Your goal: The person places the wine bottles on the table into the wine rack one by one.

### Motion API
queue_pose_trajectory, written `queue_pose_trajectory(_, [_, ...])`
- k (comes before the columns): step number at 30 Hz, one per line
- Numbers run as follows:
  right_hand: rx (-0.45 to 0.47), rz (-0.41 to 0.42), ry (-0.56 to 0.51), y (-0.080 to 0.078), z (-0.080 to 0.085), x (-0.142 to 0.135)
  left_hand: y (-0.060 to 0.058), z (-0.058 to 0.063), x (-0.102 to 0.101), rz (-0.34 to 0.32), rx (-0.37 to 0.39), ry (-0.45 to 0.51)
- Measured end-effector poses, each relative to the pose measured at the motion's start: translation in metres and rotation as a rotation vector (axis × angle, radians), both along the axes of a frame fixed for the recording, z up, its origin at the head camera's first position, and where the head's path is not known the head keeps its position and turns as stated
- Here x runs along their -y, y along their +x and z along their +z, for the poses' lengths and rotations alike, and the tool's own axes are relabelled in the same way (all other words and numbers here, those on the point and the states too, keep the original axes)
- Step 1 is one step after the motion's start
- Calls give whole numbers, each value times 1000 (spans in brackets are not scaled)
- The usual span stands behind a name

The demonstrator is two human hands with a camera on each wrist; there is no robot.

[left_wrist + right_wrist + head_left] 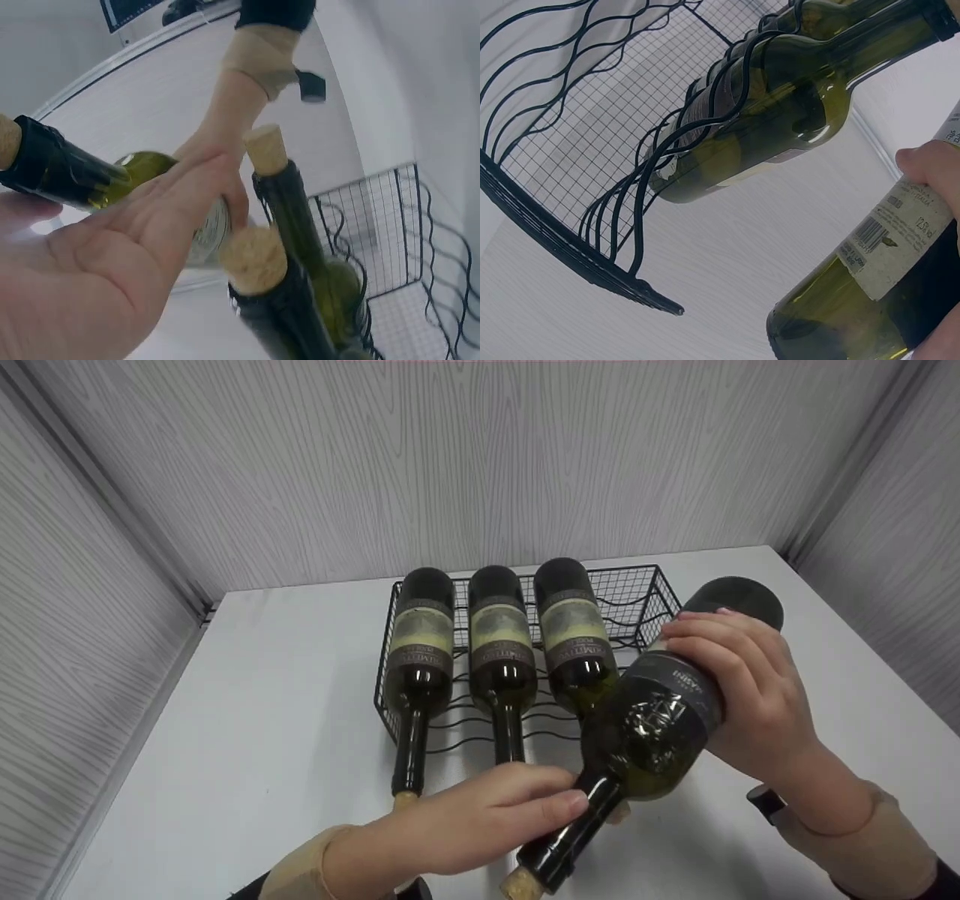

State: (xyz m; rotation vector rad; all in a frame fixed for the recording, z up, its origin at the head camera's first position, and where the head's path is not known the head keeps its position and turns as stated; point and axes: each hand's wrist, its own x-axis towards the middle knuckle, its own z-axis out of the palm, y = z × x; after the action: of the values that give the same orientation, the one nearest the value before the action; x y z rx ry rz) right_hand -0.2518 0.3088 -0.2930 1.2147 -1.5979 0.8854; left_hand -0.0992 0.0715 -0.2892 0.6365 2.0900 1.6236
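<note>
My right hand (750,690) grips the labelled body of a dark green wine bottle (660,720), which is tilted with its corked neck toward the lower left. My left hand (480,817) holds that bottle's neck, thumb on top and a fingertip showing past the far side. Its palm shows large in the left wrist view. Three similar bottles lie side by side in a black wire wine rack (637,577), corked necks pointing toward me: a left bottle (420,660), a middle bottle (502,652) and a right bottle (574,630). The held bottle overlaps the right one in the head view.
The rack stands on a white table (285,682) near a wood-grain back panel (450,465). Its wavy wire supports (562,67) show beside the bottles. Side panels (67,547) rise at both sides. A dark screen (127,11) appears in the left wrist view.
</note>
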Motion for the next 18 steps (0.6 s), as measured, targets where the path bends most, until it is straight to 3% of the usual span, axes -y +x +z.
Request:
queue_pose_trajectory(7, [-52,21,-11,0,0,0,4,-6,-12,-63,360,244])
queue_pose_trajectory(14, [-67,9,1,0,0,0,5,-16,-28,-104,530,494])
queue_pose_trajectory(18, [-84,28,-5,0,-1,2,6,-21,-31,-135,591,520])
